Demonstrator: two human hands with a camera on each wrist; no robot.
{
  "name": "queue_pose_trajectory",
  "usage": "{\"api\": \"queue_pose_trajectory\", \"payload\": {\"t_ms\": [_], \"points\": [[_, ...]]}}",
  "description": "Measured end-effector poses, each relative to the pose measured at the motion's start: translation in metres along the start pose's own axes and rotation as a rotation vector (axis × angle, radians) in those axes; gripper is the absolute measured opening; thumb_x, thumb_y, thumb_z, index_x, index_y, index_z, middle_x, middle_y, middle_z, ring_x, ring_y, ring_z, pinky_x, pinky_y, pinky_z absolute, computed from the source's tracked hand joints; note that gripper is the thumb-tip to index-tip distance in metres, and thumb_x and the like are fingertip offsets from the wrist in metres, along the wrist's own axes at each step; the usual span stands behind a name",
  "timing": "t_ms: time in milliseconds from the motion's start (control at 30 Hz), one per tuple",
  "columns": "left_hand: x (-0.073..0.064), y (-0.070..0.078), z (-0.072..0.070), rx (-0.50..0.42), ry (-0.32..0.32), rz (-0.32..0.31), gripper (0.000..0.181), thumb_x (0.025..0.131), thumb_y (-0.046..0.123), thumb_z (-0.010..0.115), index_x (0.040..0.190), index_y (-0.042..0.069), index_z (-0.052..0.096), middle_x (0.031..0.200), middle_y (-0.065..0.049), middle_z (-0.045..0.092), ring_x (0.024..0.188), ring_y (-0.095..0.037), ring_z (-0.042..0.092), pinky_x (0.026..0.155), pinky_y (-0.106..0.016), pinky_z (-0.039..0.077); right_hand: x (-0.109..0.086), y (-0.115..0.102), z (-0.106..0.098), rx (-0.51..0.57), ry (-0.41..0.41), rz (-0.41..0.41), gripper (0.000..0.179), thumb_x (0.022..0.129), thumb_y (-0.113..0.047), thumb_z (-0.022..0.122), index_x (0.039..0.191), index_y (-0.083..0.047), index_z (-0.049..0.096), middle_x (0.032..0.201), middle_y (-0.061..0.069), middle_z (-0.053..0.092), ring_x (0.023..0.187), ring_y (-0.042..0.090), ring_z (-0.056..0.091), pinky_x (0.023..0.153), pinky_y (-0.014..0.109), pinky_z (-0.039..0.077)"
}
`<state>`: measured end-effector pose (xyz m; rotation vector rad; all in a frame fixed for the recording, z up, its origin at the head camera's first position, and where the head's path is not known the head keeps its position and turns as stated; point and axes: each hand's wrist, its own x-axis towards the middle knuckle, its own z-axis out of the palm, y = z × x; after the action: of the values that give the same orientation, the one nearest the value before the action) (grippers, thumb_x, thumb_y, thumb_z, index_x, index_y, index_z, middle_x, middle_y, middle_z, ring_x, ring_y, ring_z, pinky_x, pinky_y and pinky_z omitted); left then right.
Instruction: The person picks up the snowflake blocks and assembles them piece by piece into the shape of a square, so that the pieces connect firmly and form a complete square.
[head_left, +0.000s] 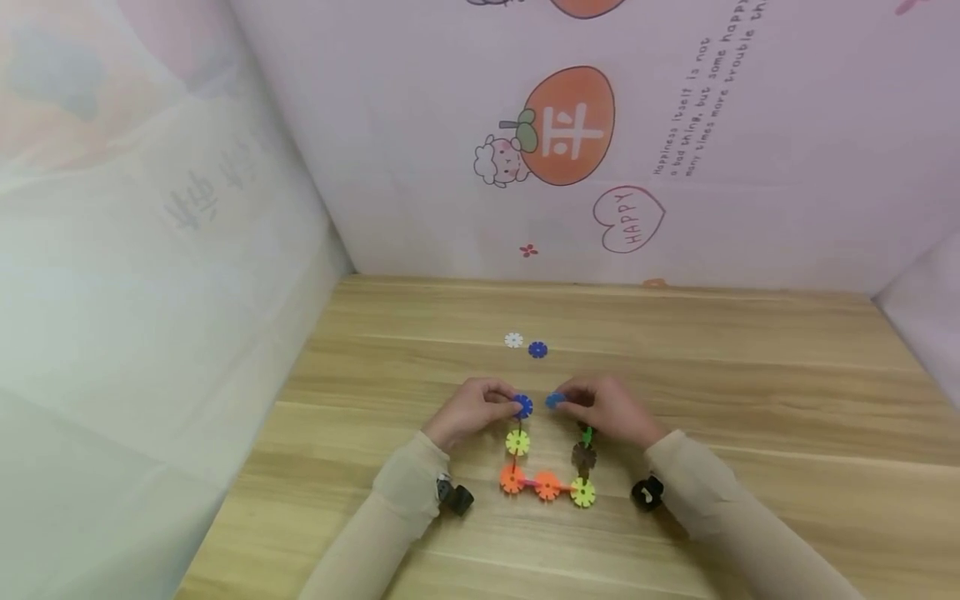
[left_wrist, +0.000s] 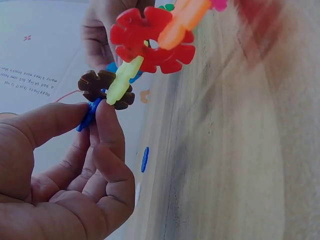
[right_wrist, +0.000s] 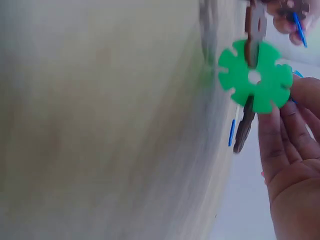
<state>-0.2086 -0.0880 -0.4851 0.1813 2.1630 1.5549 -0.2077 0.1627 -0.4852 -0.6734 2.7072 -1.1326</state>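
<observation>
Slotted snowflake discs form a U-shaped chain between the two hands. My left hand (head_left: 472,412) pinches the dark blue disc (head_left: 522,406) at the chain's left end, thumb against its edge. Below it follow a brown disc (left_wrist: 91,86), a yellow disc (head_left: 517,442) and an orange-red disc (head_left: 512,479). An orange disc (head_left: 547,486) and another yellow disc (head_left: 582,492) make the near corner. Up the right side run a brown disc (head_left: 584,456) and a green disc (right_wrist: 237,82). My right hand (head_left: 609,408) pinches a lighter blue disc (head_left: 554,401), a small gap away from the dark blue one.
Beyond the hands, a white disc (head_left: 513,340) and a loose blue disc (head_left: 537,350) lie on the wooden table (head_left: 750,367). A printed cloth wall (head_left: 420,167) rises at the table's back, and a pale cloth (head_left: 150,350) hangs along the left side.
</observation>
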Motion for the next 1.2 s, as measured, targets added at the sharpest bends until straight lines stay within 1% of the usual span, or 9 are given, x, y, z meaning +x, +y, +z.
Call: {"api": "queue_pose_trajectory", "payload": {"t_ms": [133, 233, 367, 467, 700, 933, 1033, 1133, 1200], "points": [[0.000, 0.000, 0.000, -0.004, -0.005, 0.004, 0.019, 0.092, 0.017, 0.070, 0.107, 0.006, 0.069, 0.099, -0.007, 0.072, 0.089, -0.019, 0.069, 0.086, -0.033, 0.056, -0.003, -0.005, 0.004, 0.031, 0.011, -0.039, 0.012, 0.090, -0.019, 0.073, 0.101, -0.019, 0.074, 0.096, -0.005, 0.075, 0.083, 0.007, 0.067, 0.072, 0.022, 0.056], [0.000, 0.000, 0.001, -0.016, -0.008, 0.005, 0.020, 0.092, 0.016, 0.070, 0.108, 0.005, 0.069, 0.099, -0.008, 0.073, 0.089, -0.020, 0.069, 0.085, -0.034, 0.056, -0.004, -0.007, 0.007, 0.021, 0.015, -0.080, 0.010, 0.089, -0.016, 0.073, 0.099, -0.018, 0.074, 0.095, -0.004, 0.075, 0.084, 0.009, 0.069, 0.075, 0.024, 0.058], [-0.001, 0.000, 0.002, -0.028, -0.014, 0.012, 0.020, 0.091, 0.014, 0.070, 0.108, 0.003, 0.068, 0.099, -0.009, 0.073, 0.089, -0.022, 0.069, 0.084, -0.035, 0.057, -0.004, -0.011, 0.009, -0.027, 0.017, -0.134, 0.010, 0.089, -0.014, 0.073, 0.099, -0.016, 0.075, 0.095, -0.003, 0.076, 0.086, 0.010, 0.071, 0.080, 0.028, 0.059], [-0.001, 0.000, 0.002, -0.026, -0.020, 0.020, 0.020, 0.091, 0.014, 0.070, 0.108, 0.002, 0.068, 0.099, -0.009, 0.072, 0.089, -0.022, 0.069, 0.085, -0.035, 0.057, -0.004, -0.014, 0.011, -0.058, 0.034, -0.170, 0.010, 0.089, -0.012, 0.072, 0.099, -0.016, 0.075, 0.094, -0.003, 0.076, 0.085, 0.010, 0.071, 0.079, 0.029, 0.060], [0.000, 0.000, 0.003, -0.021, -0.028, 0.003, 0.019, 0.090, 0.014, 0.071, 0.106, 0.005, 0.069, 0.096, -0.007, 0.072, 0.087, -0.020, 0.068, 0.084, -0.033, 0.056, -0.005, -0.020, 0.015, -0.119, 0.097, -0.282, 0.011, 0.085, -0.007, 0.076, 0.095, -0.011, 0.076, 0.092, 0.002, 0.077, 0.080, 0.011, 0.072, 0.074, 0.023, 0.059], [-0.001, 0.002, 0.003, -0.040, -0.026, 0.001, 0.016, 0.090, 0.012, 0.071, 0.103, 0.002, 0.069, 0.093, -0.008, 0.073, 0.088, -0.024, 0.071, 0.085, -0.034, 0.056, -0.006, -0.025, 0.018, -0.173, 0.144, -0.343, 0.012, 0.083, -0.006, 0.078, 0.094, -0.009, 0.077, 0.091, 0.005, 0.077, 0.079, 0.012, 0.074, 0.072, 0.021, 0.059], [-0.001, 0.002, 0.004, -0.037, -0.023, 0.001, 0.015, 0.090, 0.011, 0.071, 0.102, 0.003, 0.070, 0.091, -0.007, 0.074, 0.088, -0.024, 0.071, 0.085, -0.034, 0.056, -0.006, -0.025, 0.019, -0.198, 0.154, -0.368, 0.012, 0.083, -0.006, 0.078, 0.095, -0.008, 0.077, 0.092, 0.005, 0.077, 0.080, 0.012, 0.074, 0.072, 0.020, 0.059], [-0.001, 0.002, 0.003, -0.027, -0.023, 0.003, 0.014, 0.090, 0.011, 0.071, 0.102, 0.004, 0.070, 0.091, -0.006, 0.074, 0.088, -0.023, 0.070, 0.085, -0.034, 0.056, -0.005, -0.025, 0.020, -0.200, 0.141, -0.364, 0.014, 0.083, -0.006, 0.078, 0.096, -0.009, 0.077, 0.093, 0.004, 0.077, 0.080, 0.012, 0.073, 0.073, 0.020, 0.059], [-0.001, 0.000, 0.002, -0.019, -0.028, 0.000, 0.014, 0.090, 0.011, 0.071, 0.102, 0.005, 0.071, 0.093, -0.006, 0.074, 0.088, -0.021, 0.070, 0.085, -0.033, 0.055, -0.004, -0.025, 0.020, -0.198, 0.112, -0.344, 0.016, 0.083, -0.006, 0.077, 0.099, -0.009, 0.076, 0.095, 0.004, 0.077, 0.082, 0.012, 0.073, 0.074, 0.021, 0.059]]}}
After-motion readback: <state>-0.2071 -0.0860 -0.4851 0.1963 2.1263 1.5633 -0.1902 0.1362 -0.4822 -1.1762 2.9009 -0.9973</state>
